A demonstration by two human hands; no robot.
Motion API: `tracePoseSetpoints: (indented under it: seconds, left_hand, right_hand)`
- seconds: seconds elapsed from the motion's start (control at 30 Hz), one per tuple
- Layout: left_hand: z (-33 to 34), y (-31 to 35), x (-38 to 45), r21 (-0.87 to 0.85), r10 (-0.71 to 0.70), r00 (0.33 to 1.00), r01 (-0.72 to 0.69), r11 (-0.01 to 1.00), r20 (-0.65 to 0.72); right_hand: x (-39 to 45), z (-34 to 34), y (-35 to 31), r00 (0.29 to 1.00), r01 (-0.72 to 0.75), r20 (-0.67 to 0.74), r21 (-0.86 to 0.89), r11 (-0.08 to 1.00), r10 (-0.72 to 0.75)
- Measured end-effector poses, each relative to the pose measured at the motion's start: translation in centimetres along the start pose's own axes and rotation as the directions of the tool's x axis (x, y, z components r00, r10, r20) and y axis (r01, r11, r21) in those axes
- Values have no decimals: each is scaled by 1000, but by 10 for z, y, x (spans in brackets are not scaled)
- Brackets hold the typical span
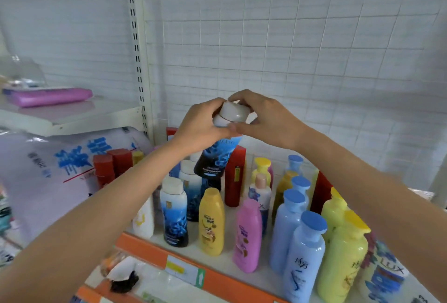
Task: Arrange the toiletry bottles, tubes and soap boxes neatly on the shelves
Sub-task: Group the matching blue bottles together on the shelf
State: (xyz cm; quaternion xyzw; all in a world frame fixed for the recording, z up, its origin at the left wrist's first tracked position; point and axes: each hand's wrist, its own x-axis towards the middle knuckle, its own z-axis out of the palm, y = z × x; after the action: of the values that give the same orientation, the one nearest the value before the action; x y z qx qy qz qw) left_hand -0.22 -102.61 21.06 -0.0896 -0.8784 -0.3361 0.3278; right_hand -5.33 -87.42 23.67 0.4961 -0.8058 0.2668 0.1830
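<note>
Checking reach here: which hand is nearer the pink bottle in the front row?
Right. The right hand is up at the held bottle's cap, roughly above the pink bottle; the left hand grips farther left.

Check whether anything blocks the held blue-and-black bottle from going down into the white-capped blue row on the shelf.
The bottle, held by both hands, hangs right over that row's back bottles. No free gap shows below; the row looks full.
</note>
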Motion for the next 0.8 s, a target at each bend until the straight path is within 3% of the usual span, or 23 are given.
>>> tracePoseSetpoints:
  seconds: [0.23, 0.33, 0.53, 0.8]
  left_hand:
    - [-40, -50, 22, -120, -64, 991, 50, 992, -121]
    - [-54, -67, 31, -124, -53, 994, 40, 991, -101]
    - [-79, -87, 43, -222, -71, 996, 57, 973, -58]
    - [-94, -97, 37, -365, -30, 997, 53, 930, 67]
  right_hand:
    - [25, 27, 10, 987, -138, 80, -1, 990, 137]
    - [30, 42, 14, 962, -169, 210, -49, 984, 175]
    - [40, 90, 13, 840, -168, 482, -205, 964, 248]
    - [57, 155, 15, 765, -261, 527, -269, 927, 369]
